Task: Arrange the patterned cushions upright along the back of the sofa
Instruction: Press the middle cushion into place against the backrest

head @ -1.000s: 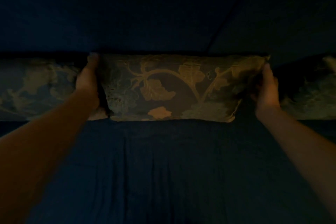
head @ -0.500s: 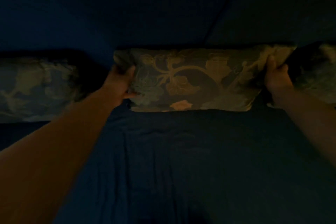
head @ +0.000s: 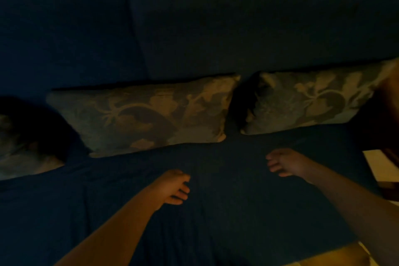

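Three patterned cushions stand upright against the back of a dark blue sofa (head: 216, 28). The middle cushion (head: 142, 116) has a leaf and vine pattern. A right cushion (head: 313, 101) leans beside it with a small gap between them. A left cushion (head: 19, 149) shows only partly at the frame's edge. My left hand (head: 174, 187) hovers over the seat in front of the middle cushion, fingers loosely curled, holding nothing. My right hand (head: 285, 163) hangs over the seat below the right cushion, fingers apart and empty. The scene is very dim.
The dark blue seat (head: 216, 211) spreads wide in front of the cushions. A wooden piece with a pale surface (head: 380, 166) stands at the right edge, past the sofa's end. A lit floor patch (head: 332, 257) shows at the bottom right.
Both hands have let go of the middle cushion and pulled back toward me over the seat. The view has swung right, so the right cushion now shows fully.
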